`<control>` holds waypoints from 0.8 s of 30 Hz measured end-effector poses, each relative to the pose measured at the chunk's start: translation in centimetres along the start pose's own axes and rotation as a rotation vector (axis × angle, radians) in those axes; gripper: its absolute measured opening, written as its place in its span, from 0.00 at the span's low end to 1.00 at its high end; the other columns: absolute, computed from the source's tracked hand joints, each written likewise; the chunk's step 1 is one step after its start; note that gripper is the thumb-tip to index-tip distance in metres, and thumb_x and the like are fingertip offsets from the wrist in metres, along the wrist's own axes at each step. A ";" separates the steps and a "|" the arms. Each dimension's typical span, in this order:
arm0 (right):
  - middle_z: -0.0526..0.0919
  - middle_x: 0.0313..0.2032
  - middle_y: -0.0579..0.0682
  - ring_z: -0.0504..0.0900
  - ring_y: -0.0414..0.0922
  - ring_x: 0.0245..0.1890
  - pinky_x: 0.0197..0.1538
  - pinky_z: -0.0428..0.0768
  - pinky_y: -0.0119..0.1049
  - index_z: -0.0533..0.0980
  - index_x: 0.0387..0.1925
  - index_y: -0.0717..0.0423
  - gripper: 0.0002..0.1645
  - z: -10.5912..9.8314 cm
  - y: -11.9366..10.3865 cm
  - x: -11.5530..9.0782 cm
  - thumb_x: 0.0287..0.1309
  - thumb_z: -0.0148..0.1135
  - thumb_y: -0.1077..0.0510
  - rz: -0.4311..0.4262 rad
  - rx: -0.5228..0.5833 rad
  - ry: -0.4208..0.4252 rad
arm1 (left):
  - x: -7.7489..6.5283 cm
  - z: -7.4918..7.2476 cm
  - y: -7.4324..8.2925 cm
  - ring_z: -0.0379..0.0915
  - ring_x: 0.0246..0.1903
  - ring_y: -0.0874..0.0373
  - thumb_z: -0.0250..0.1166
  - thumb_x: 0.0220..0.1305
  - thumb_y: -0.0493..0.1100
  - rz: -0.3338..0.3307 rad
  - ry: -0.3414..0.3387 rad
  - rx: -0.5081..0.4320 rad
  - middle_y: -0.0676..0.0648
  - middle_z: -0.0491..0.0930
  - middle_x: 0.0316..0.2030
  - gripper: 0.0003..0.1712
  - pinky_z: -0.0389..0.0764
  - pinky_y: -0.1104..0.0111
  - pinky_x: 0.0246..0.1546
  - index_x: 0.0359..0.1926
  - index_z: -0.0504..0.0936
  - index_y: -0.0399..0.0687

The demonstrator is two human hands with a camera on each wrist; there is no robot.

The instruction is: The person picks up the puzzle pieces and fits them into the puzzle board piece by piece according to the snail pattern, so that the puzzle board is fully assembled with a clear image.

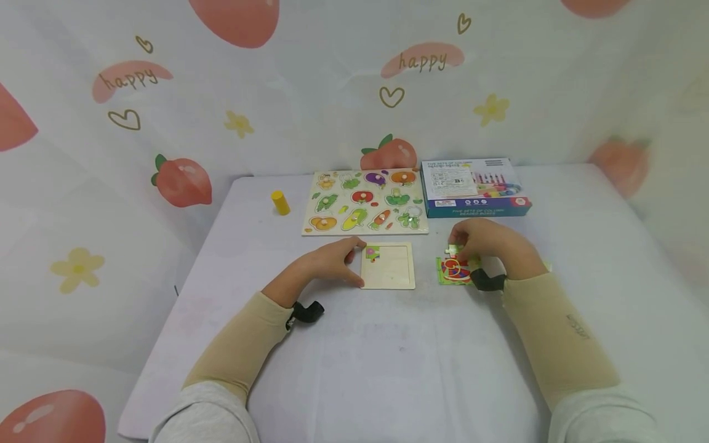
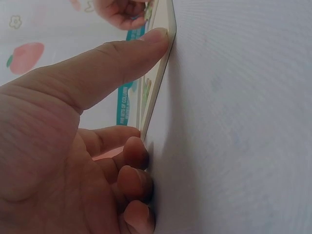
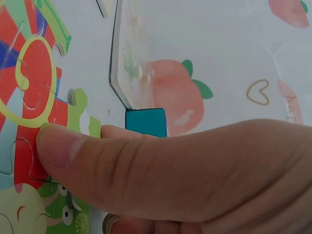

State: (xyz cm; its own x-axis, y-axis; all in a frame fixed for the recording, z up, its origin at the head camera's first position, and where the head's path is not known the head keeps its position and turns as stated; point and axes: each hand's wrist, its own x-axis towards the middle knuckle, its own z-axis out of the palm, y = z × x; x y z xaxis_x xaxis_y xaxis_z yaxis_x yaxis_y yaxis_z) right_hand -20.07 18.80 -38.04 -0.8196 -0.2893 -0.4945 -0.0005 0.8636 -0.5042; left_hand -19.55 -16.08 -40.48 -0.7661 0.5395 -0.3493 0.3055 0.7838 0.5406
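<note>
My left hand (image 1: pixel 332 261) holds a square wooden puzzle tray (image 1: pixel 390 277) by its left side, thumb at the near corner and index finger at the far one. In the left wrist view the other fingers curl beneath, beside the tray edge (image 2: pixel 157 83). A green puzzle piece with a pink patch (image 1: pixel 373 252) lies in the tray's far left corner. With thumb and fingers my right hand (image 1: pixel 487 243) pinches a light green puzzle piece (image 1: pixel 453 250). It is at the far edge of a partly covered group of joined pieces (image 1: pixel 455 271) with a red and yellow spiral.
Behind the tray lies a vegetable peg board (image 1: pixel 338 215). A blue-edged box (image 1: pixel 476 209) stands to its right, beyond my right hand. A yellow cylinder (image 1: pixel 280 203) stands at the left, and a patterned cloth (image 1: pixel 310 92) hangs behind the table.
</note>
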 end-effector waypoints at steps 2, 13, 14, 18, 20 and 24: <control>0.77 0.37 0.52 0.73 0.51 0.39 0.41 0.71 0.43 0.77 0.42 0.53 0.19 0.0 -0.2 -0.1 0.48 0.72 0.56 0.000 -0.001 0.000 | 0.0 0.0 0.0 0.64 0.33 0.57 0.77 0.40 0.59 -0.003 0.000 -0.003 0.47 0.68 0.34 0.50 0.64 0.66 0.32 0.64 0.64 0.54; 0.77 0.37 0.52 0.73 0.51 0.40 0.44 0.71 0.45 0.78 0.43 0.51 0.19 0.1 -0.3 -0.4 0.48 0.72 0.55 0.009 -0.030 0.024 | 0.0 0.0 0.1 0.64 0.33 0.57 0.77 0.41 0.57 0.002 0.007 -0.003 0.47 0.67 0.34 0.49 0.64 0.66 0.31 0.64 0.64 0.53; 0.77 0.37 0.52 0.73 0.51 0.40 0.44 0.71 0.45 0.78 0.43 0.51 0.19 0.1 -0.3 -0.4 0.48 0.72 0.55 0.007 -0.033 0.023 | -0.1 0.0 0.1 0.64 0.33 0.57 0.77 0.41 0.57 0.000 0.006 -0.003 0.47 0.67 0.34 0.49 0.64 0.66 0.31 0.64 0.64 0.53; 0.77 0.37 0.52 0.72 0.51 0.40 0.42 0.72 0.45 0.79 0.43 0.51 0.19 -0.2 -0.3 -0.6 0.48 0.71 0.53 -0.015 -0.058 0.034 | -0.2 -0.1 0.3 0.64 0.34 0.57 0.77 0.41 0.57 -0.011 -0.001 -0.006 0.47 0.68 0.35 0.49 0.64 0.66 0.32 0.64 0.64 0.53; 0.77 0.38 0.52 0.72 0.51 0.41 0.42 0.72 0.45 0.79 0.43 0.51 0.19 -0.4 -0.3 -0.8 0.49 0.71 0.51 -0.039 -0.071 0.054 | -0.3 -0.1 0.4 0.64 0.34 0.56 0.77 0.41 0.57 -0.015 -0.005 -0.007 0.47 0.68 0.35 0.49 0.64 0.66 0.32 0.64 0.64 0.53; 0.77 0.40 0.52 0.72 0.51 0.41 0.43 0.72 0.46 0.80 0.43 0.51 0.18 -1.2 -0.3 -1.5 0.50 0.69 0.51 -0.110 -0.101 0.114 | -0.3 -0.2 0.4 0.64 0.34 0.56 0.77 0.41 0.57 -0.013 -0.006 -0.011 0.46 0.68 0.35 0.50 0.64 0.66 0.32 0.64 0.64 0.53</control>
State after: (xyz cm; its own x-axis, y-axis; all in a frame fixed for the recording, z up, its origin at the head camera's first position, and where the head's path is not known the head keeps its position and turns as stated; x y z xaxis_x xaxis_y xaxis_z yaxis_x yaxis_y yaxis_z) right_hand -19.48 19.43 -36.28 -0.8712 -0.3404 -0.3538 -0.1465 0.8681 -0.4743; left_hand -19.25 -15.97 -39.99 -0.7664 0.5313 -0.3610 0.2894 0.7873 0.5444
